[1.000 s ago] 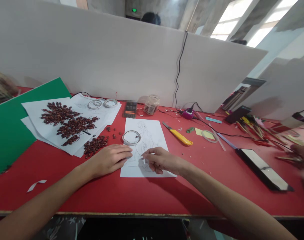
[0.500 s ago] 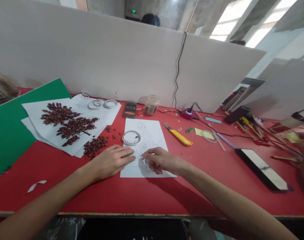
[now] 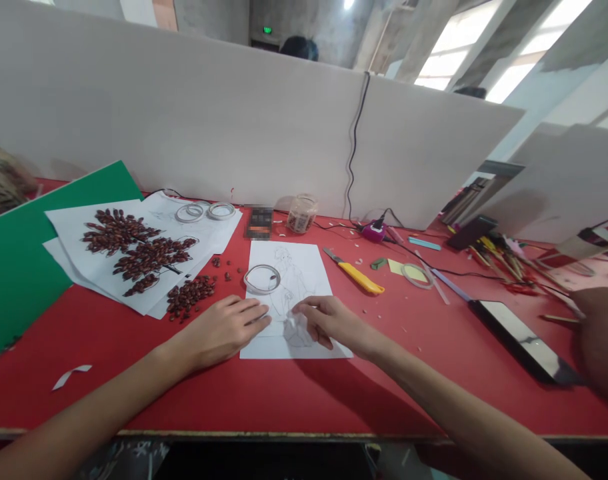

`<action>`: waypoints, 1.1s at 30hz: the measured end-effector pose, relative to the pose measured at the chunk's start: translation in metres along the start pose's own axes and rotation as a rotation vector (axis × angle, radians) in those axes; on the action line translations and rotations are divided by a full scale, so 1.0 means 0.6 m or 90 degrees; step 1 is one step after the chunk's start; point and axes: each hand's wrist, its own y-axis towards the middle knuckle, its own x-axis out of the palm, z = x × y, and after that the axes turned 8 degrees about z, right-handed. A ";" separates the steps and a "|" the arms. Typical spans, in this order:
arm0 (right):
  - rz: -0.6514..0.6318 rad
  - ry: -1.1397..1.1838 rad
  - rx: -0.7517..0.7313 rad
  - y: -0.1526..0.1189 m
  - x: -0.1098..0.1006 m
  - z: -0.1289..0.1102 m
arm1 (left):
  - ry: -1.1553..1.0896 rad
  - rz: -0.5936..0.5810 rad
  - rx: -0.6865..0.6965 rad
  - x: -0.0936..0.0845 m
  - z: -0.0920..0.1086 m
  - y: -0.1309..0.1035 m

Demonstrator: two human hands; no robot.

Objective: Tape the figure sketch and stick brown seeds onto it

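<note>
A sheet of white paper (image 3: 264, 347) with a pencil line drawing lies in front of me. My left hand (image 3: 234, 323) rests flat at its left edge, fingers stretched out and holding nothing. Over the drawing, my right hand (image 3: 331, 323) is closed, with thumb and forefinger pinched together; something small and whitish may be between them, but I cannot make it out. A roll of clear tape (image 3: 247, 283) lies on the sheet's upper left part, with a small dark piece inside its ring. Beyond my left hand is a pile of brown seeds (image 3: 189, 295).
Papers bearing a seed-covered branch picture (image 3: 151, 257) overlap a green board (image 3: 29, 253) at left. A yellow utility knife (image 3: 361, 277), blade out, lies right of the drawing. Farther back stand a jar (image 3: 302, 213) and a purple plug block (image 3: 374, 231). Another person's arm (image 3: 601, 340) shows at right.
My right hand has shifted slightly to the right over the drawing, its fingers still pinched. My left hand stays in place. The other person's arm has come farther into view at right.
</note>
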 end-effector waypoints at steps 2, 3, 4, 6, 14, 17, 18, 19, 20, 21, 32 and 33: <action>0.087 -0.148 -0.167 -0.012 0.013 0.005 | 0.002 0.002 -0.001 0.000 0.000 0.001; 0.116 -0.232 -0.259 -0.017 0.022 0.009 | 0.005 0.004 -0.002 0.000 0.000 0.001; 0.125 -0.320 -0.341 -0.021 0.033 0.012 | 0.008 0.007 -0.003 0.001 0.000 0.001; 0.123 -0.481 -0.437 -0.028 0.054 0.022 | 0.010 0.012 -0.004 0.003 0.000 0.001; 0.164 -0.504 -0.360 -0.052 0.054 0.038 | -0.067 0.023 -0.031 -0.006 -0.003 0.005; 0.153 -0.320 -0.302 -0.039 0.025 0.013 | -0.102 0.075 -0.118 -0.011 -0.015 0.032; 0.188 -0.254 -0.286 -0.030 0.016 0.003 | -0.099 0.089 -0.157 -0.011 -0.020 0.043; 0.230 -0.203 -0.277 -0.018 0.007 -0.006 | -0.092 0.095 -0.193 -0.009 -0.025 0.055; 0.271 -0.159 -0.278 -0.005 0.001 -0.013 | -0.089 0.087 -0.216 -0.007 -0.030 0.065; 0.297 -0.115 -0.283 0.008 -0.004 -0.017 | -0.088 0.076 -0.229 -0.003 -0.034 0.075; 0.403 -0.028 -0.425 0.061 0.041 0.023 | -0.413 0.128 -0.434 0.019 -0.023 0.086; 0.404 -0.038 -0.437 0.060 0.044 0.022 | -0.455 0.139 -0.448 0.019 -0.021 0.086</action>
